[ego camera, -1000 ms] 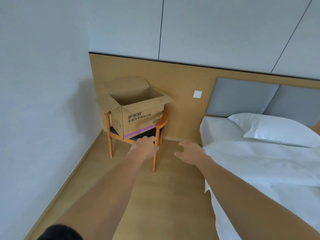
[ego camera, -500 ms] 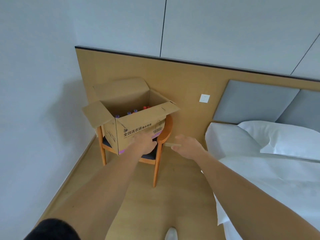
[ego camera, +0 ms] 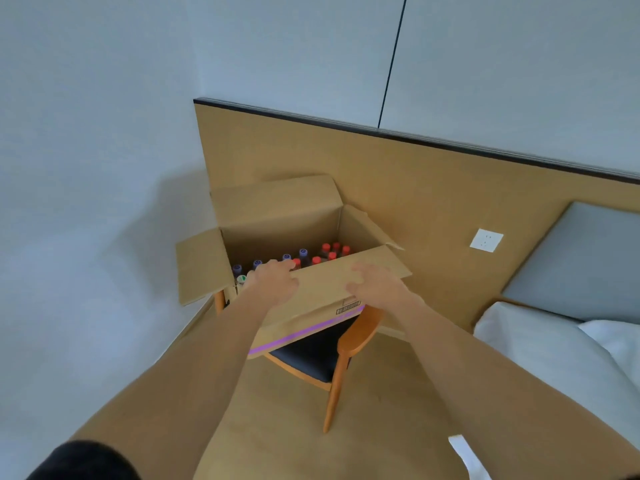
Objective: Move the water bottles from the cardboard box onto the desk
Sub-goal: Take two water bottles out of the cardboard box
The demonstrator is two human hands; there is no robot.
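Note:
An open cardboard box [ego camera: 322, 289] with a purple stripe stands on a wooden chair [ego camera: 346, 344] in the room's corner. Inside it stand several bottles; I see only their caps, some red [ego camera: 334, 252] and some purple [ego camera: 303, 252], plus one white-green cap [ego camera: 241, 278] at the near left. My left hand [ego camera: 275, 282] hovers over the box's near front edge with its fingers loosely curled, holding nothing. My right hand [ego camera: 375, 284] lies flat over the folded-out front flap. No desk is in view.
The chair has a dark seat and stands against a tan wall panel [ego camera: 398, 188] bearing a white socket [ego camera: 486, 240]. A bed [ego camera: 571, 355] with white sheets and a grey headboard fills the right. A white wall bounds the left side.
I have come closer to the box, and both hands have reached forward from in front of the chair to the box's front edge. The bottle caps inside are now plainly visible.

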